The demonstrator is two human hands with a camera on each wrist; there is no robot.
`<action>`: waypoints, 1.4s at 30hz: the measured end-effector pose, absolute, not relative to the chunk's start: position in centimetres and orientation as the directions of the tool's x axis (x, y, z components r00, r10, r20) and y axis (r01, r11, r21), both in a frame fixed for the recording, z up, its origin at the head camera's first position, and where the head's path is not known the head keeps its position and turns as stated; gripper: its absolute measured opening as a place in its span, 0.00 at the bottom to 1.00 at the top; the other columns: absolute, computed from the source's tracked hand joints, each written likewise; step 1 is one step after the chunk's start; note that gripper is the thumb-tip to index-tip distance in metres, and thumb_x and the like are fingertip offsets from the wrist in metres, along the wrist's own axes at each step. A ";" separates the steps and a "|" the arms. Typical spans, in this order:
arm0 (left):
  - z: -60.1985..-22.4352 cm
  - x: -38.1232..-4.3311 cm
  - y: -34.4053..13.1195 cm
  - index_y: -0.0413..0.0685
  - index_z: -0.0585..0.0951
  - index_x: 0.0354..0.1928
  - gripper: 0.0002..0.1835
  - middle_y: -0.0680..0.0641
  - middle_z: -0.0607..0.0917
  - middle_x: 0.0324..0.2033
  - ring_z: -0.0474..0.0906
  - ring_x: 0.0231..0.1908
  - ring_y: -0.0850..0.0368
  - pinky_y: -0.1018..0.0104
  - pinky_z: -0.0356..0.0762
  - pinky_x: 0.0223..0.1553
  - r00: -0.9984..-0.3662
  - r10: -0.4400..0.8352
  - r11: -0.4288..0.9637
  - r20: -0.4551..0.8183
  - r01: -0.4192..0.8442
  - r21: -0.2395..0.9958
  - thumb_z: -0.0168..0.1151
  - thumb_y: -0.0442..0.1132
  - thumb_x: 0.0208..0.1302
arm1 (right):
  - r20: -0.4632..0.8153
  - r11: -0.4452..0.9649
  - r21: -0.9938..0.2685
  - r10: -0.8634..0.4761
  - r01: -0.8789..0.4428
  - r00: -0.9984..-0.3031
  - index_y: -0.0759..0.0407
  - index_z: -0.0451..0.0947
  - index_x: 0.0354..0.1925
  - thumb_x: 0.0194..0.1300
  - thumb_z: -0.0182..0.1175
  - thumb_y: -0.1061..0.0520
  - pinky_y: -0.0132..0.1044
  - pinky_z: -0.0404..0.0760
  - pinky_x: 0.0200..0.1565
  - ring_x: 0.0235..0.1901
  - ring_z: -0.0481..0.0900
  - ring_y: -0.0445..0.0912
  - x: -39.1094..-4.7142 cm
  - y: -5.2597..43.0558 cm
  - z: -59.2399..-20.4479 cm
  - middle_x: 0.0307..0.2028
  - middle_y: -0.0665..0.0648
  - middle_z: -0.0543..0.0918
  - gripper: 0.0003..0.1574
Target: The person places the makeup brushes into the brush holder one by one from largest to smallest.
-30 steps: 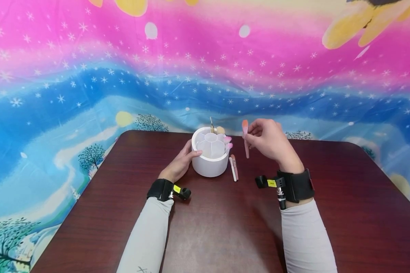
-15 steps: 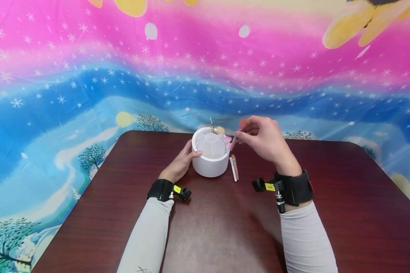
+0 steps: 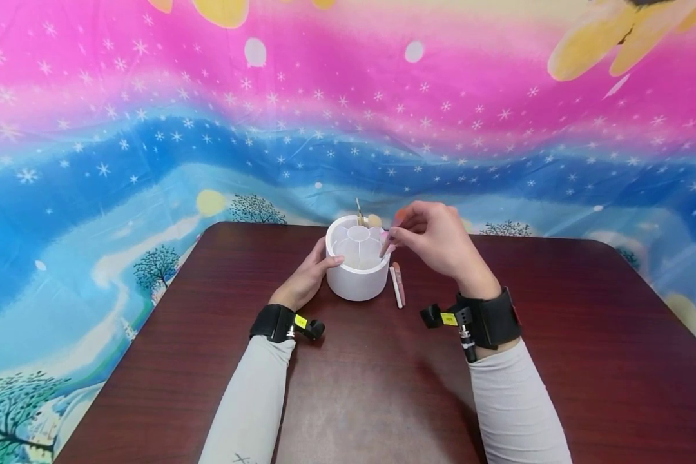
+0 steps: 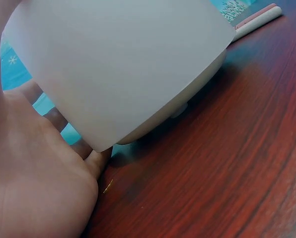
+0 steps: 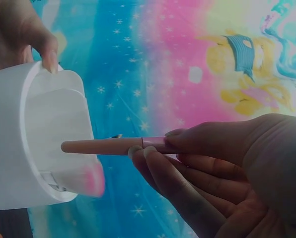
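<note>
A round white brush holder (image 3: 356,287) with petal-shaped compartments stands on the table. My left hand (image 3: 303,280) grips its left side, thumb over the rim; in the left wrist view the palm (image 4: 38,173) faces the smooth wall. Over the holder's right side, my right hand (image 3: 437,241) pinches a pink-handled makeup brush (image 5: 101,147), its handle end pointing down at a right-hand compartment. Orange bristles (image 3: 401,214) show above the fingers in the head view. A pink-tipped makeup brush (image 5: 94,178) leans in the holder beside that handle.
A thin brush (image 3: 359,209) and one with a cream head (image 3: 374,221) stand at the holder's back. A white-handled brush (image 3: 396,288) and a pink one lie on the dark wood table (image 3: 336,386), right of the holder. A printed cloth (image 3: 348,96) hangs behind.
My right hand has carried the makeup brush left from beside the holder to over its right compartments, tilting the handle end toward them. My left hand and the holder have stayed put.
</note>
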State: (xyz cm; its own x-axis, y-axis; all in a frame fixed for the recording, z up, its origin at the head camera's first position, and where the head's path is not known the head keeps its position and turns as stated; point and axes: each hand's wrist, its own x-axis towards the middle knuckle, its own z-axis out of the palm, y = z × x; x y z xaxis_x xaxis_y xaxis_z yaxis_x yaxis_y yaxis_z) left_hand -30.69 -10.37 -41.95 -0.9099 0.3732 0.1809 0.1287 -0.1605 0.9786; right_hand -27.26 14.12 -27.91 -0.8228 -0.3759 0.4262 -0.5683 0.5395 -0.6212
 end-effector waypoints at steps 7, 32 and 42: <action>-43.2 -31.6 -10.3 0.63 0.57 0.67 0.33 0.52 0.58 0.65 0.51 0.63 0.58 0.48 0.39 0.65 -0.910 0.369 -0.193 0.188 0.123 0.973 0.58 0.45 0.61 | 0.393 0.574 -0.604 -0.389 -0.553 -0.833 0.57 0.81 0.35 0.55 0.67 0.59 0.39 0.80 0.35 0.29 0.80 0.38 -27.4 13.4 -28.3 0.30 0.50 0.83 0.08; -40.8 -29.7 -10.3 0.56 0.54 0.69 0.33 0.49 0.56 0.66 0.51 0.64 0.56 0.48 0.42 0.65 -0.909 0.382 -0.139 0.164 0.119 0.983 0.54 0.42 0.64 | 0.340 0.616 -0.570 -0.427 -0.544 -0.838 0.57 0.80 0.32 0.60 0.63 0.57 0.39 0.80 0.35 0.29 0.80 0.38 -27.9 13.5 -28.7 0.29 0.51 0.83 0.04; -41.0 -29.9 -10.4 0.57 0.53 0.70 0.34 0.49 0.55 0.67 0.51 0.64 0.57 0.48 0.43 0.65 -0.908 0.383 -0.145 0.167 0.119 0.982 0.54 0.43 0.64 | 0.339 0.648 -0.567 -0.378 -0.508 -0.862 0.56 0.80 0.36 0.62 0.61 0.54 0.42 0.78 0.35 0.29 0.80 0.42 -28.4 15.0 -28.6 0.29 0.53 0.83 0.07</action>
